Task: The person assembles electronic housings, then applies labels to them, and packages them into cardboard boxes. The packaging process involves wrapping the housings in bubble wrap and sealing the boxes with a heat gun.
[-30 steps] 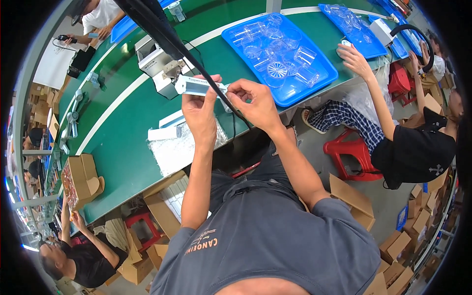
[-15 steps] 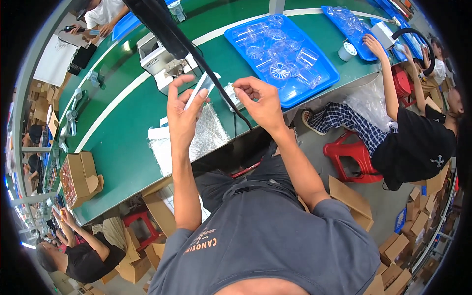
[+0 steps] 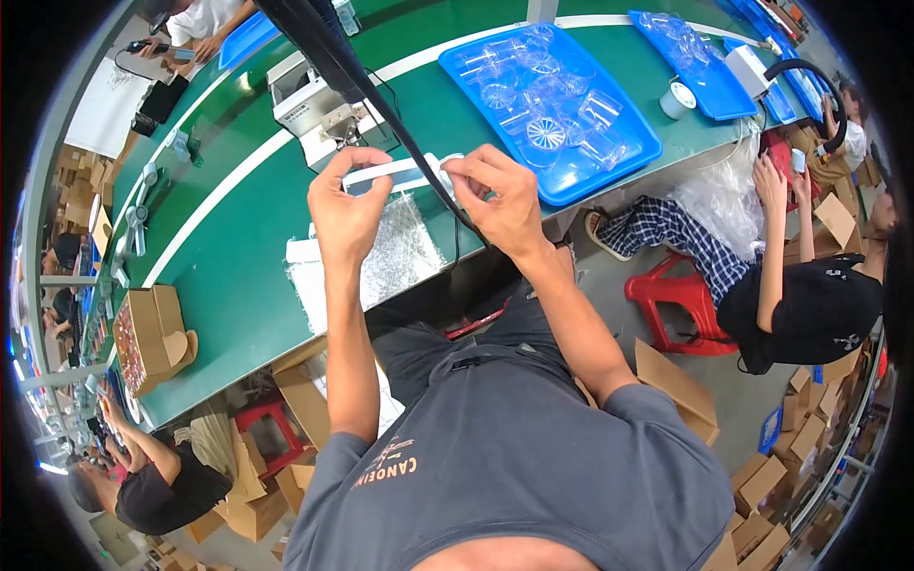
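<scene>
My left hand [image 3: 345,214] pinches one end of a long, narrow white part [image 3: 407,171] with a greyish middle, held above the table. At the other end of it, the thumb and fingers of my right hand [image 3: 503,198] are closed together. A black arm with a hanging cable [image 3: 400,124] crosses in front and hides a bit of the part. Below my hands, a silvery-white bubble-wrap sheet [image 3: 405,243] lies on the green table [image 3: 238,285]. Just beyond my left hand stands a white and metal bench machine [image 3: 319,109].
A blue tray [image 3: 562,190] of clear plastic cups is at the right, with a white round container [image 3: 677,99] past it. An open cardboard box [image 3: 152,343] sits at the left. Co-workers sit on both sides; a red stool [image 3: 666,305] is at my right.
The white part has swung from a steep tilt to nearly level. My right hand has come to its far end. The co-worker at the right has drawn their hands back from the tray.
</scene>
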